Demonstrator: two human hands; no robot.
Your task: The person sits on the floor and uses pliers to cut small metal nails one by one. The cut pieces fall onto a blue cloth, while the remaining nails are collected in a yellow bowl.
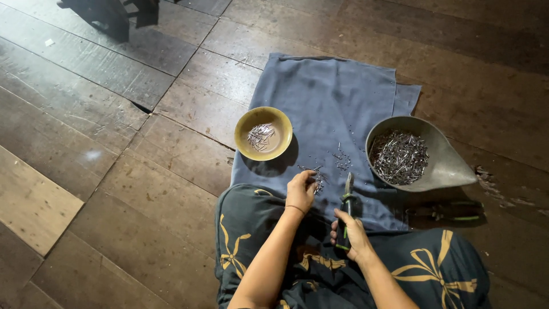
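We are seated on the dark wooden plank floor (pixel 86 189), over a blue-grey cloth (pixel 331 97). Left hand (pixel 301 189): fingers closed down on a small loose cluster of thin silver metal pins (pixel 318 182) lying on the cloth. Right hand (pixel 351 232): wrapped shut around the green-and-black handles of a pair of pliers (pixel 346 197), nose pointing away from us, just right of the pins; whether the nose is open we cannot tell.

Beyond the left hand's grip, to its left: round yellow bowl (pixel 243 123) with a few pins. Beyond the pliers, to their right: grey metal scoop-shaped pan (pixel 452 163), heaped with pins.

Our read: we are picking up a pin. Bringing it to the plier nose calls for a fine pinch on one pin only.
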